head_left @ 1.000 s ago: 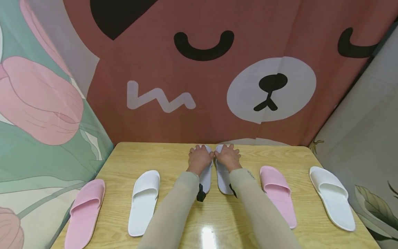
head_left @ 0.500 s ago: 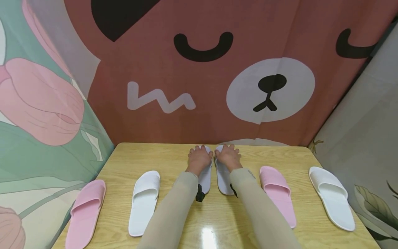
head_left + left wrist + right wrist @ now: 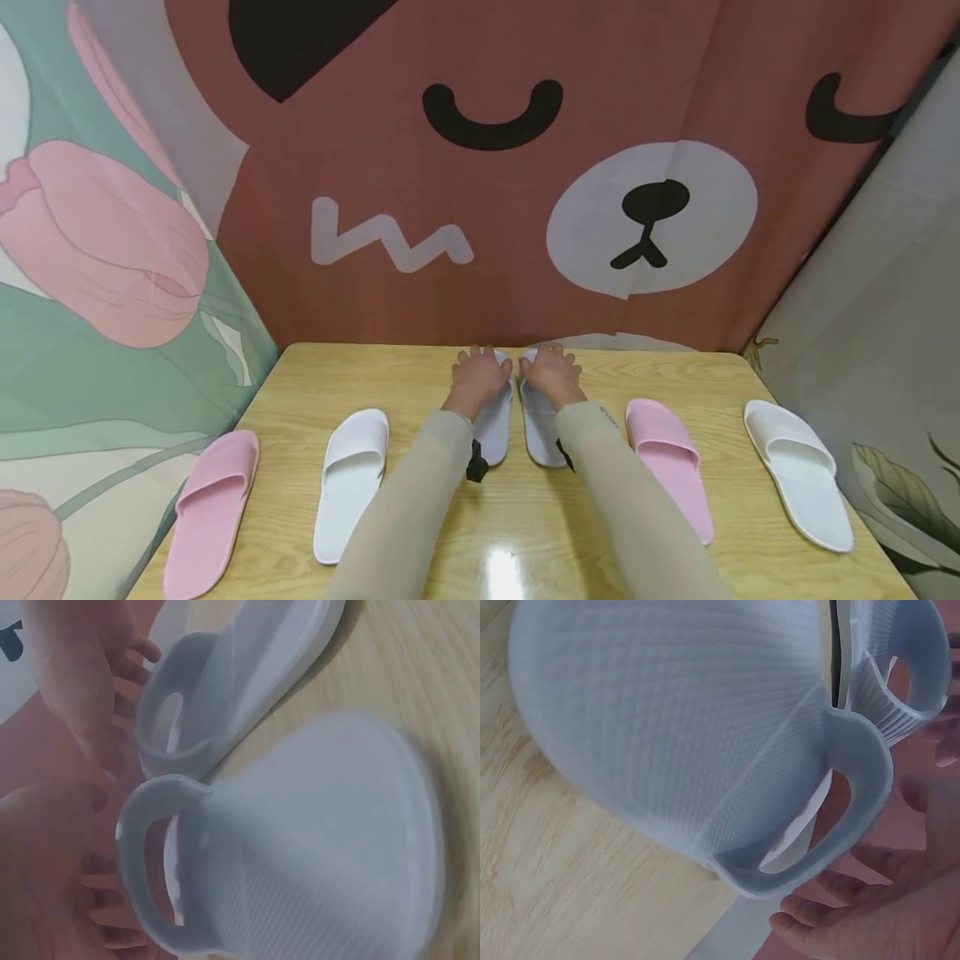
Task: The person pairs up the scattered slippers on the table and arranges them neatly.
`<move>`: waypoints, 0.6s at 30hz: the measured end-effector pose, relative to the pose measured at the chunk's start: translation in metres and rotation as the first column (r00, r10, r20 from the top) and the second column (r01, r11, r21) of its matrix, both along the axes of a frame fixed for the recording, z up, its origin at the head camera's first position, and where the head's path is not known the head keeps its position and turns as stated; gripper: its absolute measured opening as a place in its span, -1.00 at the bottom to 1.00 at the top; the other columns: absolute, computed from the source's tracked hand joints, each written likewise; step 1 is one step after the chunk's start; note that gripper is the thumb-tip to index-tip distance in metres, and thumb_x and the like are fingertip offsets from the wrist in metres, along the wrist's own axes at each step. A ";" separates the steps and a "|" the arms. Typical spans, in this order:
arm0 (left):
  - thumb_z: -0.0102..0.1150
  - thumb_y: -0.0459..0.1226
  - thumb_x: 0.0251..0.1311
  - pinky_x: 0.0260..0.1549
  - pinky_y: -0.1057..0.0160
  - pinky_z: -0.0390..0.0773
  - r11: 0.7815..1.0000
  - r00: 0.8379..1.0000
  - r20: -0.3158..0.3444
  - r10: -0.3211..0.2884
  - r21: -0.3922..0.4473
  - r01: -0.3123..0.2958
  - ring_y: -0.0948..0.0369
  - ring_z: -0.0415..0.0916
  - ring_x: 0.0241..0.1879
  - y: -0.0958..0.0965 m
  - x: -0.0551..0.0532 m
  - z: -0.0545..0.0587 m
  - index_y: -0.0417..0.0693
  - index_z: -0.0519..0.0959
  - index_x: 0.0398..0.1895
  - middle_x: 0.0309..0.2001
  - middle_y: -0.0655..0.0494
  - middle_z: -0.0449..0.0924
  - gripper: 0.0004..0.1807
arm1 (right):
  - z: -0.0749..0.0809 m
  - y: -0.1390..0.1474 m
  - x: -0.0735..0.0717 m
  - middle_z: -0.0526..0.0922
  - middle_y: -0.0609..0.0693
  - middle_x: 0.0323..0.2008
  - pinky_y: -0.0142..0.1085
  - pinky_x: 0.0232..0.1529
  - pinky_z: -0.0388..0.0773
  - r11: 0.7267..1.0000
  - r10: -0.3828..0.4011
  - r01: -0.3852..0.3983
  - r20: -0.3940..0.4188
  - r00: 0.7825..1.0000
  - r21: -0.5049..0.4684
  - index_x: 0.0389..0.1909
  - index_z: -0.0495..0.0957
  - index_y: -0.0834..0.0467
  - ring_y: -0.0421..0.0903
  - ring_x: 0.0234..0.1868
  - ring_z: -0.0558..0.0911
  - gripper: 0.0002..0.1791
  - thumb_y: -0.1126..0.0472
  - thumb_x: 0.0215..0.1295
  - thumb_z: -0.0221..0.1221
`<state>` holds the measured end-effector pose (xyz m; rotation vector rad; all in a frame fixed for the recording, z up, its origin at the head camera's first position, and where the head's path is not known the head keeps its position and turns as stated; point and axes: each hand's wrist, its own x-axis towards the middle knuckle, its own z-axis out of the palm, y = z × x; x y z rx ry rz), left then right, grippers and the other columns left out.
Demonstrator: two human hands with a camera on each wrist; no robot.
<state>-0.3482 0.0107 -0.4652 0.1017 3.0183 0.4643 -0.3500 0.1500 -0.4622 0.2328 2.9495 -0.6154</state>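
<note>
Side by side at the table's back edge lie two pale grey slippers, a left one and a right one, toes pointing away. My left hand is over the strap of the left slipper, fingers spread and pointing forward. Over the right slipper's strap is my right hand, held the same way. In the right wrist view the right hand shows a gap from the strap of the grey slipper. The left wrist view has the left hand beyond its slipper's strap. Neither hand grips anything.
On the wooden table, a pink slipper and a white slipper lie to the left. Another pink slipper and white slipper lie to the right. A bear-print cloth hangs behind the table.
Both hands have shifted slightly, the left one a little to the left and away from the table's front. The slippers keep their places; the head view has shifted a little.
</note>
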 end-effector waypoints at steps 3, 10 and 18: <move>-0.22 0.15 0.53 0.26 -0.22 0.34 1.000 1.000 0.001 -0.011 -0.014 0.012 -0.22 0.23 0.36 -0.002 0.000 0.001 -0.14 0.31 0.48 0.42 -0.17 0.28 -0.30 | 0.001 0.000 0.001 0.32 0.36 0.34 0.29 0.31 0.21 1.000 0.003 -0.003 -0.003 1.000 0.005 0.38 0.35 0.32 0.38 0.32 0.31 -0.28 -0.19 0.52 -0.05; -0.20 0.17 0.51 0.25 -0.19 0.37 0.998 0.999 -0.020 -0.034 -0.044 0.034 -0.18 0.23 0.38 -0.008 0.003 0.007 -0.09 0.33 0.47 0.43 -0.14 0.28 -0.30 | 0.005 0.002 0.005 0.34 0.36 0.32 0.29 0.32 0.21 1.000 0.007 -0.006 -0.011 1.000 0.015 0.40 0.35 0.29 0.38 0.32 0.32 -0.28 -0.19 0.51 -0.03; -0.18 0.18 0.49 0.25 -0.19 0.36 0.997 0.997 -0.045 -0.059 -0.056 0.056 -0.16 0.23 0.39 -0.018 0.011 0.015 -0.07 0.32 0.48 0.45 -0.11 0.28 -0.30 | 0.012 0.005 0.009 0.31 0.36 0.38 0.30 0.36 0.16 0.999 0.016 -0.016 -0.001 1.000 0.033 0.42 0.32 0.28 0.38 0.38 0.27 -0.29 -0.18 0.52 -0.03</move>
